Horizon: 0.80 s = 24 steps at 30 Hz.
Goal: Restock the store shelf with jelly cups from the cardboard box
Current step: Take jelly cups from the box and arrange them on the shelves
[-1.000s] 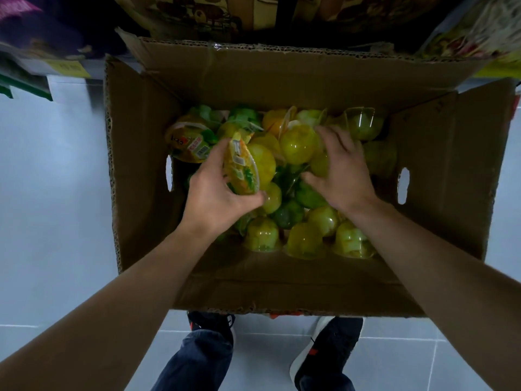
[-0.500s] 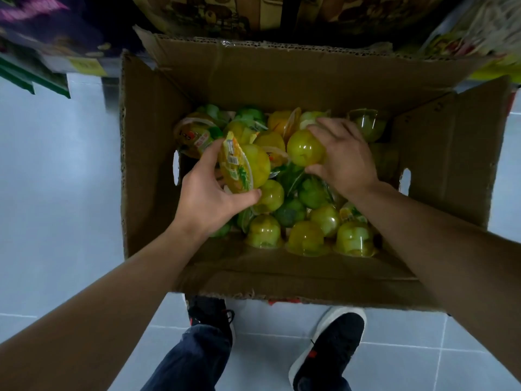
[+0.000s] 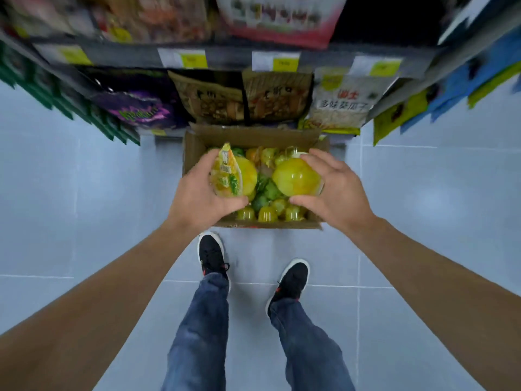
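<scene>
An open cardboard box stands on the floor against the shelf, with several yellow and green jelly cups inside. My left hand grips a yellow jelly cup on its side, printed lid facing left. My right hand holds a second yellow jelly cup, its dome toward the camera. Both cups hang above the box. The store shelf rises behind the box, with price tags along its edge.
Snack bags fill the shelves: purple, brown and white packs on the lower level. Side shelving runs along the left and right. My feet in black shoes stand on pale floor tiles just before the box.
Both hands have lifted out of the box, each with a yellow cup. My head has risen, so the box looks smaller and the shelves have come into view.
</scene>
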{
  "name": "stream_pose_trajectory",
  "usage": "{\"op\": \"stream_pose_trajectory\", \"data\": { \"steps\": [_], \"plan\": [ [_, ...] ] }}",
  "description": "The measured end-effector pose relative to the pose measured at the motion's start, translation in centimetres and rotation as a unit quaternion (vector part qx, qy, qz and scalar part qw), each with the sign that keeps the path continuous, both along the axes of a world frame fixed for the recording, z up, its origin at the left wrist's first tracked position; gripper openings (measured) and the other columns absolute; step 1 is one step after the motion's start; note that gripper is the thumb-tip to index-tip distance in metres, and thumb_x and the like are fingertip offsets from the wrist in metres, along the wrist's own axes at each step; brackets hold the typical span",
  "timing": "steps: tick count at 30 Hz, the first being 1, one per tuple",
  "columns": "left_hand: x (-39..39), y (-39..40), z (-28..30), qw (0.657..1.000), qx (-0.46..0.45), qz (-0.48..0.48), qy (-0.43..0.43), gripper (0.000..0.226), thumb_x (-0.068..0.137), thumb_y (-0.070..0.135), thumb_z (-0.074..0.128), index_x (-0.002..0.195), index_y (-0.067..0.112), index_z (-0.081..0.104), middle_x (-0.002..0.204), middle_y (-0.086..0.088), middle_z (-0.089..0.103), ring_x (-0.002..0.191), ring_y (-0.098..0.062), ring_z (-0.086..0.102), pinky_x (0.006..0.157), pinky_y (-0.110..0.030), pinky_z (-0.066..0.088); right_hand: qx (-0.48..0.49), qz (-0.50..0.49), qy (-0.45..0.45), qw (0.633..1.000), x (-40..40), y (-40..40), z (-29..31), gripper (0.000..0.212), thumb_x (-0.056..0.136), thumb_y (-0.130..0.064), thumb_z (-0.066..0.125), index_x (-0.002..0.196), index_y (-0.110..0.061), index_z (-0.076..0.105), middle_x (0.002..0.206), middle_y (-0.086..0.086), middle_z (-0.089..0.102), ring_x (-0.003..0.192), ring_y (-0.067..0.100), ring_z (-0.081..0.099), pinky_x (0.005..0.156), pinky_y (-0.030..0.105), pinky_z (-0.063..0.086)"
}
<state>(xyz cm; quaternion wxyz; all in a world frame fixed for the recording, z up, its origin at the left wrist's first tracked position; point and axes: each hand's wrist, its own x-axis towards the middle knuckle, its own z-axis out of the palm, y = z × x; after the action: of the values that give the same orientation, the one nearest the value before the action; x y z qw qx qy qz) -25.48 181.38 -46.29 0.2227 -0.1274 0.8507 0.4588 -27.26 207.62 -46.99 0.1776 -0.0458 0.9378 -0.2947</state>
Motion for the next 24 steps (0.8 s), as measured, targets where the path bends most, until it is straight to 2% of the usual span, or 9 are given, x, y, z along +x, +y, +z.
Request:
{"op": "stream_pose_trajectory", "data": {
  "steps": [2,3,5,7,9,12,15,20,24],
  "plan": [
    [0.7,0.8,7.1,1.000,-0.007,0.009,0.024,0.078,0.048,0.054,0.083,0.116,0.056,0.045,0.105,0.024,0.067,0.098,-0.002,0.066,0.093,-0.037,0.056,-0.008,-0.005,0.022,1.000,0.8,0.8,6.7,0.087,0.064,-0.043,0.088,0.141,-0.026,0.052,0.150,-0.004,0.044,0.135,0.017,0.044,0.112,0.023,0.025],
    [1.0,1.0,10.4,0.999,-0.011,0.012,0.038,0.081,0.048,0.053,0.084,0.119,0.059,0.043,0.101,0.030,0.063,0.098,-0.003,0.066,0.093,-0.036,0.055,-0.012,-0.007,0.034,0.999,1.3,1.2,9.9,0.086,0.065,-0.042,0.088,0.141,-0.024,0.052,0.150,-0.003,0.045,0.135,0.016,0.044,0.112,0.020,0.025],
    [1.6,1.6,16.8,0.997,-0.018,0.005,0.068,0.093,0.054,0.046,0.087,0.134,0.048,0.042,0.101,0.034,0.057,0.103,-0.009,0.064,0.097,-0.038,0.053,-0.018,-0.010,0.057,0.998,2.1,1.5,16.2,0.086,0.066,-0.039,0.088,0.142,-0.021,0.052,0.149,-0.001,0.045,0.135,0.017,0.043,0.114,0.025,0.027],
    [2.0,1.7,22.6,0.996,-0.026,-0.004,0.080,0.096,0.056,0.044,0.088,0.140,0.039,0.042,0.108,0.027,0.059,0.107,-0.011,0.064,0.099,-0.039,0.052,-0.025,-0.018,0.082,0.996,2.9,1.5,21.9,0.087,0.066,-0.038,0.088,0.142,-0.020,0.051,0.150,0.001,0.044,0.137,0.019,0.042,0.116,0.032,0.030],
    [2.3,1.3,27.7,0.995,-0.034,-0.014,0.094,0.101,0.053,0.051,0.086,0.143,0.036,0.042,0.119,0.018,0.062,0.110,-0.012,0.064,0.100,-0.040,0.052,-0.020,-0.018,0.111,0.993,3.7,1.2,26.8,0.088,0.066,-0.038,0.088,0.143,-0.019,0.050,0.150,0.001,0.044,0.138,0.020,0.040,0.117,0.032,0.028],
    [3.2,0.4,34.5,0.991,-0.044,-0.036,0.125,0.109,0.048,0.061,0.079,0.146,0.037,0.039,0.128,0.012,0.062,0.112,-0.014,0.064,0.099,-0.040,0.053,-0.018,-0.023,0.159,0.987,4.9,0.5,33.3,0.087,0.068,-0.038,0.088,0.144,-0.019,0.049,0.150,0.000,0.043,0.137,0.019,0.041,0.115,0.028,0.026],
    [4.1,-0.9,40.6,0.983,-0.060,-0.056,0.163,0.117,0.047,0.064,0.080,0.150,0.032,0.035,0.137,0.007,0.059,0.117,-0.017,0.062,0.101,-0.041,0.052,-0.007,-0.010,0.209,0.978,6.0,-0.4,39.4,0.084,0.072,-0.038,0.085,0.145,-0.021,0.047,0.152,-0.002,0.040,0.138,0.018,0.039,0.116,0.035,0.030],
    [5.1,-3.1,49.6,0.962,-0.089,-0.073,0.250,0.105,0.064,0.053,0.085,0.152,0.030,0.033,0.138,0.006,0.057,0.112,-0.013,0.059,0.092,-0.034,0.055,0.009,0.011,0.295,0.955,6.8,-1.8,48.6,0.087,0.076,-0.034,0.084,0.150,-0.026,0.039,0.156,-0.006,0.034,0.144,0.015,0.030,0.116,0.036,0.029],
    [5.1,-4.3,56.2,0.934,-0.105,-0.074,0.333,0.097,0.069,0.050,0.083,0.151,0.030,0.036,0.137,0.008,0.053,0.110,-0.011,0.052,0.085,-0.024,0.045,0.009,0.009,0.362,0.932,6.2,-2.8,54.6,0.089,0.074,-0.032,0.086,0.150,-0.024,0.039,0.155,-0.005,0.035,0.143,0.016,0.031,0.115,0.034,0.028]
  ]
}}
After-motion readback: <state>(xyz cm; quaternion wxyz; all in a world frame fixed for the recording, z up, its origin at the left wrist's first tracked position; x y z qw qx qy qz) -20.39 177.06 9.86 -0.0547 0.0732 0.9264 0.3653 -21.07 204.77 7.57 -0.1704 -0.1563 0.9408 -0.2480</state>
